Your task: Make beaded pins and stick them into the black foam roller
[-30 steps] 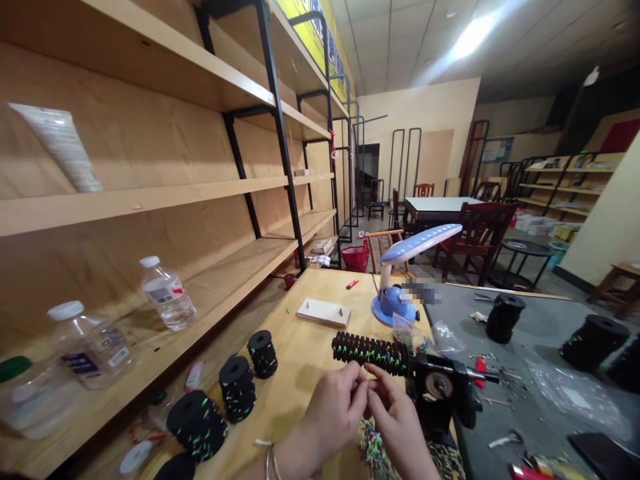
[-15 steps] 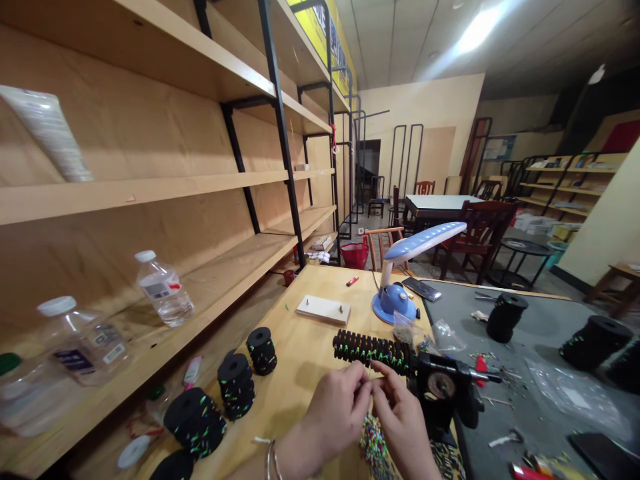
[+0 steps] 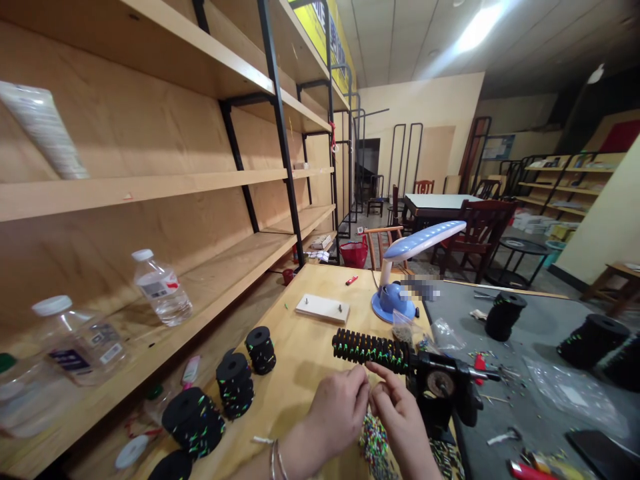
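Note:
My left hand [image 3: 340,410] and my right hand [image 3: 400,420] meet with their fingertips close together, just below a black cylindrical roll studded with colourful flecks [image 3: 370,350]. Whatever the fingertips may pinch is too small to make out. The roll lies horizontally, its right end fixed in a black clamp with a small wheel [image 3: 440,387], which stands beside my right hand. Under my hands lies a heap of multicoloured beads [image 3: 375,443]. Several similar black rolls [image 3: 235,385] stand on the wooden tabletop [image 3: 295,360] to the left.
A blue desk lamp [image 3: 394,300] and a white board with two pegs [image 3: 323,309] stand ahead. To the right, a grey-topped table [image 3: 515,400] holds black rolls, plastic bags and small tools. Wooden shelves [image 3: 150,260] with plastic bottles rise on the left.
My right fingertips have shifted slightly and stay close to my left hand. The whole view has drifted a little, and the clamped roll has not visibly moved.

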`<state>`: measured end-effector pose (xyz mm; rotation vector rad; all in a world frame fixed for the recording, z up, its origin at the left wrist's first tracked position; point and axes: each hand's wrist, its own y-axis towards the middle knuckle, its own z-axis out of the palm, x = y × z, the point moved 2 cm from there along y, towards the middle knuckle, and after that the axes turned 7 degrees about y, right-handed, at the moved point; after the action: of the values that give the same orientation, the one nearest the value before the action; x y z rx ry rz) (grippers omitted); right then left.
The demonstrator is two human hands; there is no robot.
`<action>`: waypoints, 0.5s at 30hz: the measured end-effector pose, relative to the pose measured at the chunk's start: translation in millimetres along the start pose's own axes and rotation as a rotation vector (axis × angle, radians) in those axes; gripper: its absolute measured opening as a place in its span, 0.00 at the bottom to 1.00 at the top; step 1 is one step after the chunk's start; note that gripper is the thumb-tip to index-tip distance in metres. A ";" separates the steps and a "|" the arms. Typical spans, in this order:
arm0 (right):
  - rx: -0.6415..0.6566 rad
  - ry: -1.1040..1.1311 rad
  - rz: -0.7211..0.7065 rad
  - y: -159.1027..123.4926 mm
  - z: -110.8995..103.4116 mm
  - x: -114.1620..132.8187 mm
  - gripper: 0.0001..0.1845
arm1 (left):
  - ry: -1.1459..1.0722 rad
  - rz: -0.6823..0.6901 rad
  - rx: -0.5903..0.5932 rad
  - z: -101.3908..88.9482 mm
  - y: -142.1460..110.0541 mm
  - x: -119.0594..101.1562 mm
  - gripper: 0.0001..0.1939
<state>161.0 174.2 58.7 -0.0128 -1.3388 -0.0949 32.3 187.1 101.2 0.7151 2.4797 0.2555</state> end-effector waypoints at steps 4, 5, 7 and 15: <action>-0.031 0.008 0.024 -0.9 0.1 -0.9 0.28 | -0.010 -0.016 -0.001 7.6 1.0 4.7 0.08; -0.038 0.006 0.029 -1.0 0.3 -1.5 0.28 | -0.018 -0.021 0.000 8.7 1.4 5.1 0.08; -0.043 -0.003 0.038 -1.4 0.5 -4.1 0.29 | -0.041 -0.034 0.000 9.9 2.3 5.4 0.08; -0.099 -0.312 -0.171 -21.6 -31.4 -0.9 0.26 | -0.242 -0.114 -0.041 22.6 -0.4 13.5 0.09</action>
<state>189.7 150.7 49.6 0.0036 -1.6448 -0.3136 34.9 194.8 76.2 0.5505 2.2685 0.1665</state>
